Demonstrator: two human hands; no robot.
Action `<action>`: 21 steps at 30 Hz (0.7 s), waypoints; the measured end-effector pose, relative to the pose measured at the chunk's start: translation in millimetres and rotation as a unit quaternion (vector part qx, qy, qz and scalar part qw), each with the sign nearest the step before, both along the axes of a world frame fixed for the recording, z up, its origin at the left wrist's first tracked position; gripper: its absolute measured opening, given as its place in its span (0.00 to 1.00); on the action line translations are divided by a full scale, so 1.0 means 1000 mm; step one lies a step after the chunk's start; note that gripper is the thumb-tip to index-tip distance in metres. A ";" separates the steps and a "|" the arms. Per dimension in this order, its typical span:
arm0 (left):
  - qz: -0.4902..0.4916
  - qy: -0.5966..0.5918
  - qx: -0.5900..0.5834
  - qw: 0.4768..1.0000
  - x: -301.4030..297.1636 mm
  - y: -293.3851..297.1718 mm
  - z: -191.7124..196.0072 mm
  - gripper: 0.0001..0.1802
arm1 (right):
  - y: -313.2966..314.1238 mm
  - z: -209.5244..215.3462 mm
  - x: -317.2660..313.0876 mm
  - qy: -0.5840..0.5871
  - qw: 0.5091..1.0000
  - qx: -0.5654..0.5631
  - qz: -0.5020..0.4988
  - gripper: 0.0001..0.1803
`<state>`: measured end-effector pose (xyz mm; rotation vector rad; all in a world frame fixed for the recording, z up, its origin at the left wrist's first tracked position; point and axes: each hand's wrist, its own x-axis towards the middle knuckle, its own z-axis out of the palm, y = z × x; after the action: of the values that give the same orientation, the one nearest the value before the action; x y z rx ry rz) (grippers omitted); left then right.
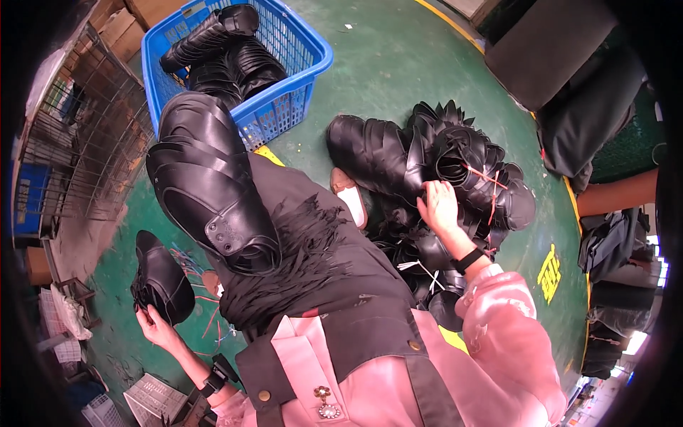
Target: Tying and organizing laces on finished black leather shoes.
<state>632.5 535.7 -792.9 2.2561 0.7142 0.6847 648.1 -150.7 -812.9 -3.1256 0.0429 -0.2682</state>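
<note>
Fingers [151, 313] of the left hand [158, 329] are curled against the lower edge of a stack of black leather pieces [162, 279], which is held low at the person's left side, just above the green floor [398, 64]; the grasp is closed on that stack. Fingers [432, 191] of the right hand [440, 208] are pressed down onto a large heap of black leather pieces [455, 164] lying on the floor ahead and to the right; whether they are clenched around a piece or only laid on it cannot be told. Red ties [484, 178] are seen around one bundle just beyond those right fingers. Between the two hands, a long stack of black leather pieces [210, 188] is rested across the lap, on a dark apron [320, 270]. Thin pink and white strips [188, 260] are scattered on the floor just beside the left fingers. Well beyond them, a blue plastic basket [284, 43] is filled with more black pieces. A wire rack [85, 142] is stood further out on the left. A black wristband [468, 260] is worn behind the right hand, and a black watch [213, 381] behind the left.
</note>
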 end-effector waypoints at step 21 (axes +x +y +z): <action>-0.070 -0.041 -0.082 0.993 0.018 -0.027 -0.002 0.22 | 0.068 -0.094 0.041 -0.035 0.953 0.113 -0.279 0.38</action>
<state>650.5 508.9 -795.0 2.0923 0.5477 0.6227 689.5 -82.9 -907.1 -2.8001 0.8929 -0.3430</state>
